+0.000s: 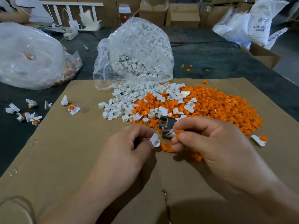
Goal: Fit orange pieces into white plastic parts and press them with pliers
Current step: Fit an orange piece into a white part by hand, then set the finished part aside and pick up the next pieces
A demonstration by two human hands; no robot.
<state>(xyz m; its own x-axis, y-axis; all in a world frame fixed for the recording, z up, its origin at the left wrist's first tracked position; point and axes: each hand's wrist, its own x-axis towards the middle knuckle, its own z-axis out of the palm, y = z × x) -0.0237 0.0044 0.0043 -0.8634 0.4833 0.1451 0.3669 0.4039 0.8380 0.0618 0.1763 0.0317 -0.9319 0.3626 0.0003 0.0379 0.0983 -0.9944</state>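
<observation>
My left hand pinches a white plastic part with its round socket facing right. My right hand pinches an orange piece between thumb and forefinger, a short gap from the white part. The same hand also holds metal pliers, whose jaws stick out above the fingers; their handles are hidden in the palm. Behind lie a heap of orange pieces and a heap of white parts on the cardboard sheet.
An open clear bag of white parts stands behind the heaps. Assembled white-and-orange parts lie scattered at the left, one more at the right. A large clear bag sits far left. Boxes and sacks line the back.
</observation>
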